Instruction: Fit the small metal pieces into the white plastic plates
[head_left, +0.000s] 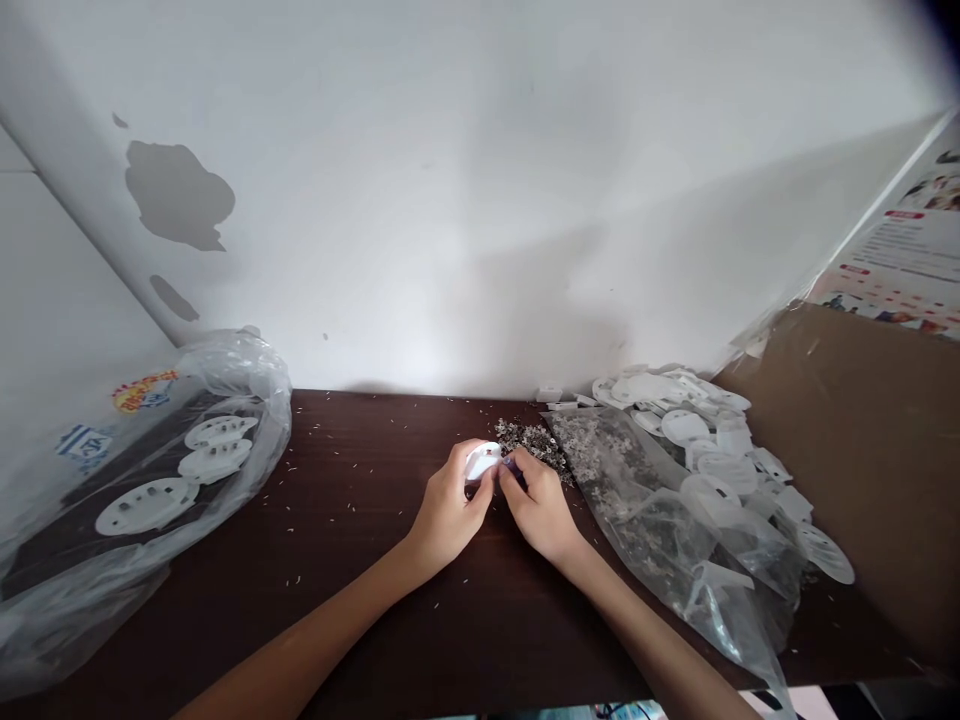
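My left hand [451, 505] is closed around a small white plastic part [482, 460], held up over the dark table. Against the part's right edge, my right hand [538, 500] has its thumb and forefinger pinched together. What sits in that pinch is too small to name. Just beyond the fingers lies a heap of tiny metal pieces [534, 440]. A clear plastic bag [637, 520] with more of these pieces in it stretches from the heap toward the front right.
White plastic parts [724, 450] are piled at the right, beside a brown cardboard panel [862, 440]. On the left, an open clear bag [274, 420] holds several round white plates [148, 506]. Small white slivers are scattered over the dark table [360, 600]. A white wall [390, 200] stands behind.
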